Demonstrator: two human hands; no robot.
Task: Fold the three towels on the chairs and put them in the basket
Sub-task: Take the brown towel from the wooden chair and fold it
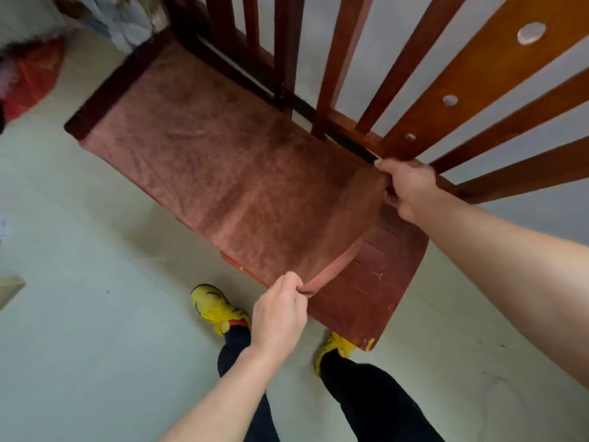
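Towel (223, 173): rust-brown, spread flat on wooden seating, long axis running from lower right to upper left in the head view, parallel to the slatted backs. Its front long edge hangs slightly over the seat front. The near short edge is lifted off the seat, held at both corners.

Left hand (280, 311): thumb and curled fingers pinch the front near corner by the hem, at the seat's front edge.
Right hand (408, 189): fingers curled round the rear near corner, right against the base of the chair back (478, 84).

Near chair seat (376, 282): reddish wood, bare on the near side of the towel, with a chipped front corner. The back has angled slats and a wide plank with round pale caps. At the far end the towel lies against a darker wooden edge (108, 90), with darker slats behind it. Can't tell if that is a second chair or the same piece.

Room: pale grey-green floor (79, 314), scuffed; grey wall (376, 59) shows through the slats.

Around: the person's yellow shoes (216, 307) and black trousers stand right at the seat front, the right foot partly under the chipped corner. A red bag (32, 74), blurred, sits on the floor at far left, well apart from the towel. There is pale clutter (121, 17) in the top-left corner, too blurred to identify, and a cardboard scrap (9, 291) at the left edge.
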